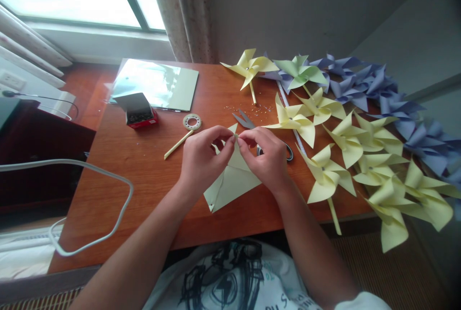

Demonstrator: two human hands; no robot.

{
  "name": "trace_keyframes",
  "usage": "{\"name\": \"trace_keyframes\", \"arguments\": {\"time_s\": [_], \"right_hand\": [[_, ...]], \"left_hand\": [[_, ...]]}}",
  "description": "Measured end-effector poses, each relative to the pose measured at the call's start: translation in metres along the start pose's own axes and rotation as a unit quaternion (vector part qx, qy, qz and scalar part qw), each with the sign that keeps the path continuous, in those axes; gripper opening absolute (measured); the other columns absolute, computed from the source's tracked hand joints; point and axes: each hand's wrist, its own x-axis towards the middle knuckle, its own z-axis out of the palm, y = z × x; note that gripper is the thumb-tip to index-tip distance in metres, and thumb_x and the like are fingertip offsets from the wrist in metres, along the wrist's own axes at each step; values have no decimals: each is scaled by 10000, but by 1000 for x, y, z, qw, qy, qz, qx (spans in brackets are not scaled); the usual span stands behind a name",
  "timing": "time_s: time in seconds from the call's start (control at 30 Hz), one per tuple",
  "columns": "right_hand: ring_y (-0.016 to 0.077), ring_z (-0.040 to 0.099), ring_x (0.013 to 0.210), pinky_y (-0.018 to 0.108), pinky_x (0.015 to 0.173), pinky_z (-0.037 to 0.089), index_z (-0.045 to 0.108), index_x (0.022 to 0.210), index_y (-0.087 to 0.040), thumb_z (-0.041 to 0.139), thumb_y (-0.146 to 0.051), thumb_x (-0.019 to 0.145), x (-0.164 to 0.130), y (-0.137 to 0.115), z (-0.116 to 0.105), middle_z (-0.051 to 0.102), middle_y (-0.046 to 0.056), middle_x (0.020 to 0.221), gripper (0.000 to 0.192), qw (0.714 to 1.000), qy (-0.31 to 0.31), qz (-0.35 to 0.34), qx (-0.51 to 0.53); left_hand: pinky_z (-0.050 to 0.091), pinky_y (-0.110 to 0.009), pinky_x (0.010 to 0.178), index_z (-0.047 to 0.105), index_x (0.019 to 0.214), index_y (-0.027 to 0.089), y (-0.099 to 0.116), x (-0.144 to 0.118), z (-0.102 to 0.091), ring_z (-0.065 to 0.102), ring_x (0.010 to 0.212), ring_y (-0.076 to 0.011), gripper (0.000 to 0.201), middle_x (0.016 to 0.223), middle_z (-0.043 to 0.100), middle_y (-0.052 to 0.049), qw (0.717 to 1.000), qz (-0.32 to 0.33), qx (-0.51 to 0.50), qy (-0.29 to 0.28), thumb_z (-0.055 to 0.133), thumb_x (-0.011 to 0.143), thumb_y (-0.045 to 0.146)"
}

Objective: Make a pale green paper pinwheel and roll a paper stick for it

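Both hands, left hand (pixel 203 158) and right hand (pixel 266 158), pinch the folded yellow paper (pixel 232 180) together near the desk's (pixel 144 166) front edge.

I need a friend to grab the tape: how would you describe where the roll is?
On the wooden table, look just ahead of the left hand. The tape roll lies flat beside a pale yellow stick, right of the red box; it's the only small white ring.

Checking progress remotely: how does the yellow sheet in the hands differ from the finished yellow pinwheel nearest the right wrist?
The yellow sheet lies mostly flat, corners gathered by both hands; the finished pinwheel has curled blades. The sheet has no stick; the pinwheel sits on one. Both are pale yellow paper.
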Motion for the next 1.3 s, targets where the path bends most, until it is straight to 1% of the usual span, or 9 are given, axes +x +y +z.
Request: {"name": "trace_keyframes", "arguments": {"time_s": [0.17, 0.37, 0.6, 0.83, 0.93, 1.07, 1.13, 1.2, 1.3], "right_hand": [[169, 607, 722, 309, 709, 506, 638, 870, -221, 590, -177, 950, 0, 1, 1, 676, 22, 788, 102, 1000, 15, -19, -18], [193, 609, 749, 333, 745, 510, 620, 860, -226, 583, -156, 944, -1, 3, 5, 680, 36, 779, 115, 995, 39, -58, -74], [204, 650, 807, 347, 795, 538, 659, 950, -236, 626, -144, 938, -3, 3, 6, 735, 47, 854, 98, 990, 67, -94, -85], [206, 670, 838, 360, 806, 563, 705, 1019, -248, 665, -148, 924, -6, 4, 7, 734, 48, 875, 144, 987, 90, -112, -74], [201, 668, 836, 351, 795, 566, 717, 1042, -253, 679, -144, 916, -7, 4, 7, 727, 44, 870, 171, 985, 100, -115, -78], [196, 662, 828, 344, 791, 568, 727, 1046, -257, 686, -138, 907, -8, 4, 7, 724, 39, 864, 187, 983, 110, -117, -90], [196, 664, 826, 343, 789, 569, 727, 1043, -258, 686, -135, 905, -8, 4, 7, 723, 38, 861, 189, 982, 116, -116, -98], [196, 665, 824, 342, 787, 569, 725, 1039, -258, 684, -134, 905, -9, 4, 7, 723, 37, 858, 187, 981, 120, -112, -105], [195, 662, 814, 338, 783, 567, 724, 1027, -252, 685, -134, 905, -8, 3, 6, 724, 40, 854, 175, 979, 122, -112, -116]], "left_hand": [[448, -195, 528, 702, 807, 170, 1, 0, 0, 584, 574, -89, 61, 680, 678, 24, 1000, 7, 2, -5, 659, 850, 169], [448, -204, 550, 705, 796, 168, 1, -1, 1, 588, 578, -89, 51, 681, 683, 22, 1000, 19, 14, 6, 677, 836, 153], [411, -194, 499, 694, 796, 165, 1, -1, 2, 535, 549, -79, 63, 651, 639, 29, 998, -6, -59, 7, 670, 854, 162], [411, -201, 515, 691, 780, 162, 3, -2, 1, 530, 551, -80, 67, 646, 636, 28, 998, -5, -53, 15, 677, 845, 159], [415, -206, 518, 699, 777, 160, 3, -2, 1, 534, 560, -85, 73, 661, 649, 19, 997, -18, -67, 16, 684, 846, 177], [426, -216, 520, 705, 778, 153, 2, -1, 2, 545, 574, -99, 104, 666, 652, 4, 987, -63, -145, 3, 708, 845, 233], [425, -218, 512, 708, 785, 152, 2, -1, 3, 547, 570, -102, 114, 661, 650, 2, 983, -74, -166, -2, 712, 846, 248], [428, -215, 509, 712, 800, 157, 3, -2, 4, 552, 568, -101, 90, 669, 659, 3, 987, -57, -147, 3, 703, 852, 231], [452, -207, 531, 711, 817, 168, 4, -4, 5, 567, 572, -92, 41, 694, 676, 11, 998, 10, -62, 31, 686, 848, 165]]}}
